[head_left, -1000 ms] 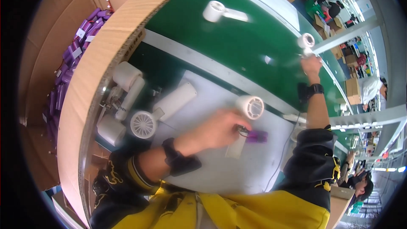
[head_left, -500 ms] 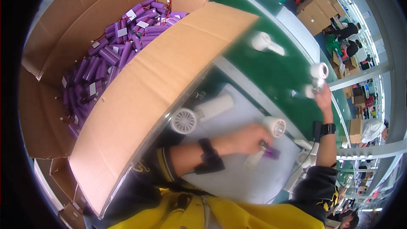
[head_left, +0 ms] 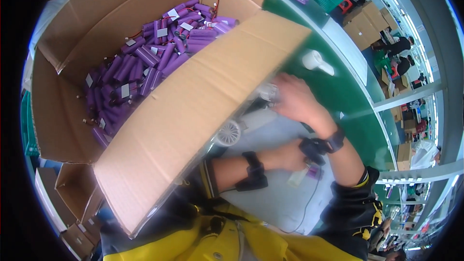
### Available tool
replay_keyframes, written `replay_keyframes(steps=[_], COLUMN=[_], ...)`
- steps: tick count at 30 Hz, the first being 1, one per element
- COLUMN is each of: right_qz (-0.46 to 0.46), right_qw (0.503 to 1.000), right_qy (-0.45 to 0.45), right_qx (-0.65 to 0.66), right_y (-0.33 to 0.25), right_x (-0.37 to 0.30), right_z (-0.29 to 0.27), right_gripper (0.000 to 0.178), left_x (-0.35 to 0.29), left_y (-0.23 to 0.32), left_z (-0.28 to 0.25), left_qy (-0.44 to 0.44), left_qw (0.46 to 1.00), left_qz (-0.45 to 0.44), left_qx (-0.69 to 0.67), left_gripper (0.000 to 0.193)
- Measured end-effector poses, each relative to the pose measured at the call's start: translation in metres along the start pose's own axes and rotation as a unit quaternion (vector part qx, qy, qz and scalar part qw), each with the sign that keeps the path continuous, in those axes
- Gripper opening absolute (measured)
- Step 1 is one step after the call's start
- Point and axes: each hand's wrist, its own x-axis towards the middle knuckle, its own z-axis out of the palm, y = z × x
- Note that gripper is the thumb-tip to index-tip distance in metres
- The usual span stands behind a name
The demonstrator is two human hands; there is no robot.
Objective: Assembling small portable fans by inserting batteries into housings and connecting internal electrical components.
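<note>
My left hand (head_left: 291,156) is closed over the grey work surface, partly hidden behind my right wrist. A purple battery (head_left: 315,171) and a pale cream strip (head_left: 297,178) hang just below its fingers; the white handheld fan it grips is now covered. My right hand (head_left: 296,97), blurred, is closed around a whitish handheld fan (head_left: 267,92) beside the carton flap. Below that lies another white handheld fan (head_left: 228,133) with a round grille, its handle pointing right. One more white fan (head_left: 314,60) rests on the green belt.
A large cardboard carton (head_left: 159,101) full of purple battery packs (head_left: 159,58) stands at the left, its flap slanting over the work surface. The green belt (head_left: 338,92) runs along the right. A thin cable (head_left: 309,208) crosses the grey surface. People sit at far benches.
My right hand has swung left from the belt's far side to the carton flap, bringing a white fan. My left hand stays low with its fan and battery. The view has shifted slightly.
</note>
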Motion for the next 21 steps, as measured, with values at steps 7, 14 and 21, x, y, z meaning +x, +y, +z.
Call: replay_keyframes(steps=[7, 14, 21], right_qz=[-0.043, 0.208, 0.22], right_qw=[0.987, 0.949, 0.889], right_qy=[0.146, 0.13, 0.18], right_qx=[0.041, 0.199, 0.358], right_y=[-0.018, 0.004, 0.017], right_x=[-0.062, -0.212, -0.23], right_z=[-0.026, 0.005, 0.11], right_gripper=[0.055, 0.049, 0.047], left_x=[0.002, 0.002, -0.005], left_y=[-0.034, -0.001, -0.007], left_z=[0.01, -0.015, -0.021], left_qy=[0.045, -0.048, -0.047], left_qw=[0.993, 0.997, 0.996], left_qz=[0.055, -0.014, -0.001], left_qx=[0.089, 0.06, 0.079], left_gripper=[0.032, 0.031, 0.036])
